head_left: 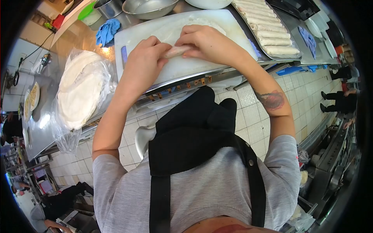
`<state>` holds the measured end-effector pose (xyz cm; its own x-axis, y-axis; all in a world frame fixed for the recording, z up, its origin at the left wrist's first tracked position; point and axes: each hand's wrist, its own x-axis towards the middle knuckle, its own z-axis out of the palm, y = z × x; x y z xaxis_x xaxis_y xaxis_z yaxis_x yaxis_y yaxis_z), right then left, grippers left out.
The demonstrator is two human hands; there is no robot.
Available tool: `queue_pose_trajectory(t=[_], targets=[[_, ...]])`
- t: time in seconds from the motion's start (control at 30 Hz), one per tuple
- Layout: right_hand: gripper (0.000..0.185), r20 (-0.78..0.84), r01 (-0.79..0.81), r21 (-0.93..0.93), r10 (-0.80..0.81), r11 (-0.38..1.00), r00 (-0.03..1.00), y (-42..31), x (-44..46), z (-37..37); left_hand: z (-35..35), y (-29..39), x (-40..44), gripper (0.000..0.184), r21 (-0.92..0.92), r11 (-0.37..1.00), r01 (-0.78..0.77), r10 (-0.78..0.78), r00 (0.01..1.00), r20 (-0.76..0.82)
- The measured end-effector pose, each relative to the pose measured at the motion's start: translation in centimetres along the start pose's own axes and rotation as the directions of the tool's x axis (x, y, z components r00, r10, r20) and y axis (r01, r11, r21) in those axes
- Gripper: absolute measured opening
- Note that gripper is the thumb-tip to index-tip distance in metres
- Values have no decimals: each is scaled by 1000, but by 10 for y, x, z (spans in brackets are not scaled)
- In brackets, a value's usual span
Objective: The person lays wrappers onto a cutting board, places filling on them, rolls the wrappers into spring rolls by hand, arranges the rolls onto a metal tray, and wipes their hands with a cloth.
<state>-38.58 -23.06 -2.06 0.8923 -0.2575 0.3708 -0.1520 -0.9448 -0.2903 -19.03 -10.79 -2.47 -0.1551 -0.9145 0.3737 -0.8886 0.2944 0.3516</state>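
Note:
A small pale spring roll [177,51] lies between my two hands above a white cutting board [140,33]. My left hand [149,58] has its fingers closed on the roll's left end. At the other end, my right hand [202,43] pinches the roll with thumb and fingers. Behind my right hand a round wrapper sheet [210,25] lies on the board, partly hidden by that hand. To the left, a stack of round wrapper sheets [79,91] rests in a clear plastic bag [67,136].
At the right, a metal tray [297,56] holds several rows of finished rolls [272,35]. A blue cloth [107,32] lies left of the board, near metal bowls [149,7] and a green-lidded tub [86,13]. Plates [34,96] stand far left. Other people stand at both sides.

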Motion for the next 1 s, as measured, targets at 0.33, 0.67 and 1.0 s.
queue_pose_trajectory(t=[0.33, 0.67, 1.0], targets=[[26, 21, -166, 86, 165, 982, 986, 33, -42, -36, -7, -12, 2, 34, -88, 996, 14, -8, 997, 76], [13, 224, -266, 257, 211, 929, 952, 69, -24, -43, -31, -33, 24, 12, -183, 964, 193, -133, 946, 296], [29, 7, -16, -32, 17, 999, 1000, 52, -4, -28, -17, -50, 41, 21, -164, 986, -15, 43, 984, 173]])
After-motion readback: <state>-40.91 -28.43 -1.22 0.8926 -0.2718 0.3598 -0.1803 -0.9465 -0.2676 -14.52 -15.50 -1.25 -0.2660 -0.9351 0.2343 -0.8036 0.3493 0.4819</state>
